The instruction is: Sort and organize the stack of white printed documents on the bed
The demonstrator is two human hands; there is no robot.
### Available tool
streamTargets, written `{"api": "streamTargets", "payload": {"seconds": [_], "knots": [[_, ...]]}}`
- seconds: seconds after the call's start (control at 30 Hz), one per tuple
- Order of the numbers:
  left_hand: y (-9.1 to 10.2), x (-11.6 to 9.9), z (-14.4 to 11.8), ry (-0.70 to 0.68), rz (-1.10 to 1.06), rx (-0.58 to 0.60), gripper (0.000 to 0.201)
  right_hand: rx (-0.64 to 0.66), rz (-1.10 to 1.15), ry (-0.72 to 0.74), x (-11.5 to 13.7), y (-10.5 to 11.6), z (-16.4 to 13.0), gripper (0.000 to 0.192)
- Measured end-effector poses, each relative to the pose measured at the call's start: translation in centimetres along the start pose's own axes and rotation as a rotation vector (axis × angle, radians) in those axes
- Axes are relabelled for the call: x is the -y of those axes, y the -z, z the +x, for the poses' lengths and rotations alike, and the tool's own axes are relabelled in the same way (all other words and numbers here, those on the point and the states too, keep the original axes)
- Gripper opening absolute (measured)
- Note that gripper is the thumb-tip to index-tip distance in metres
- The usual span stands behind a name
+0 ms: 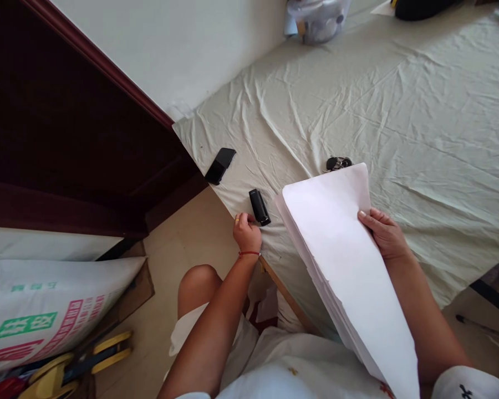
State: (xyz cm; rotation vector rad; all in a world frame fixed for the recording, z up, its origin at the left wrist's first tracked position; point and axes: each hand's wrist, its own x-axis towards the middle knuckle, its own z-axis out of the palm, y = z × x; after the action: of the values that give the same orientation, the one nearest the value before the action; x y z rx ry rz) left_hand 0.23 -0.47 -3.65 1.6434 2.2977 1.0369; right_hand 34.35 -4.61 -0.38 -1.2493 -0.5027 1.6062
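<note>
The left hand curls closed on the near end of the small black plastic stapler lying at the sheet-covered bed edge. The right hand pinches the thick white paper stack; squaring its edges first would help alignment.

black stapler, small, closed, lying flat near bed edge, long axis pointing roughly 11 o'clock. white paper stack at its 3 o'clock, held tilted, sheets fanned along left edge, top corner toward 12.
</note>
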Motion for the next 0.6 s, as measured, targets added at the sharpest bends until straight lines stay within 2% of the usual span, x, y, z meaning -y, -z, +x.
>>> {"api": "streamTargets", "payload": {"seconds": [0.27, 0.6], "knots": [[-0.02, -0.05, 0.07, -0.002, 0.012, 0.002, 0.033, -0.038, 0.024, -0.002, 0.19, -0.35, 0.06, 0.033], [-0.08, -0.05, 0.10, 0.015, -0.005, 0.002, 0.034, -0.009, 0.010, 0.009, 0.12, -0.20, -0.03, 0.035]]}}
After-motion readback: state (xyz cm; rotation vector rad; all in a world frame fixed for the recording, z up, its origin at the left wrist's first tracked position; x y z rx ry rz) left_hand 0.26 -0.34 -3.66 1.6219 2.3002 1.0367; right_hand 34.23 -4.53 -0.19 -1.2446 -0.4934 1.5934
